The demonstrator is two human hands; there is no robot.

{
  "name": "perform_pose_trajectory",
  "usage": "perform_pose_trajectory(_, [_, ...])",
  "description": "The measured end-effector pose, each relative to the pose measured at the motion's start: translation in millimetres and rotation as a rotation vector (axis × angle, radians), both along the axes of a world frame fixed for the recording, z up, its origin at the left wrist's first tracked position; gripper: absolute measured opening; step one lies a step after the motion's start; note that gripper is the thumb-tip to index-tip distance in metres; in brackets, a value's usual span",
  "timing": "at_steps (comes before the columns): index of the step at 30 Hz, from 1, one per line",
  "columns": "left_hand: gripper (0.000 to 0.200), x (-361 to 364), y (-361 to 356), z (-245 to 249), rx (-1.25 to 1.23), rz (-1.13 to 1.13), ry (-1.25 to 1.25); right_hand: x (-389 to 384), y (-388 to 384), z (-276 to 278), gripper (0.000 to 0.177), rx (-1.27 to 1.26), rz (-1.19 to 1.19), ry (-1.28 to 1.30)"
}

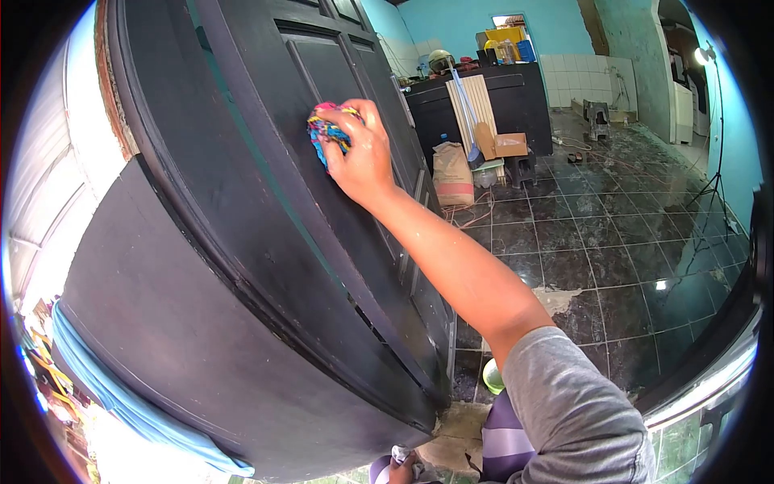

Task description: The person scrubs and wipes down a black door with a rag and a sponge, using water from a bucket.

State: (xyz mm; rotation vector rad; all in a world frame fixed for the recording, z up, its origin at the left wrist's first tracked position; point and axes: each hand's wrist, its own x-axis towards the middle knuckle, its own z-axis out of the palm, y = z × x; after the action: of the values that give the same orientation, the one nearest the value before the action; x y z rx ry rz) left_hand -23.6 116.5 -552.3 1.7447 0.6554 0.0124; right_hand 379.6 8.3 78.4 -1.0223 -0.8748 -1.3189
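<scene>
My right hand (363, 157) is closed around a crumpled multicoloured cloth (319, 137) and presses it to the dark panelled door (326, 68). Small pale wet-looking spots show on the hand and forearm. Low at the bottom edge, my left hand (401, 470) is partly in view, with its fingers curled at a small whitish thing (399, 453) that I cannot make out. A pale green bowl or bucket (493, 376) stands on the floor beside my leg, partly hidden by my right arm.
A light blue cloth (121, 395) hangs at lower left. Across the dark tiled floor (597, 242) are a paper sack (453, 173), a cardboard box (510, 145) on a black stool, and a cluttered black counter (524, 93). A lamp on a tripod (716, 137) stands at right.
</scene>
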Motion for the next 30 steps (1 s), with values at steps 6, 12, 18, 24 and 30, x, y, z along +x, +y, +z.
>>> perform_pose_trajectory(6, [0.05,0.7,-8.7,29.2,0.011,-0.013,0.057,0.7,-3.4,-32.8,0.037,-0.018,-0.031,0.007])
perform_pose_trajectory(12, [0.054,0.5,-26.0,97.3,0.252,-0.108,0.178,-1.3,0.8,-31.3,0.036,-0.011,0.085,0.056])
perform_pose_trajectory(18, [0.04,-0.9,2.9,-42.6,-0.179,0.016,-0.098,-39.6,-2.6,-120.9,0.036,-0.084,0.032,0.06])
perform_pose_trajectory(24, [0.03,10.6,-10.7,9.0,-0.34,0.303,-0.064,-59.0,25.8,82.0,0.028,0.045,-0.086,-0.299])
perform_pose_trajectory(30, [0.032,11.2,-14.3,4.8,-0.495,0.35,-0.052,-75.6,25.7,18.5,0.043,-0.032,-0.355,-0.262])
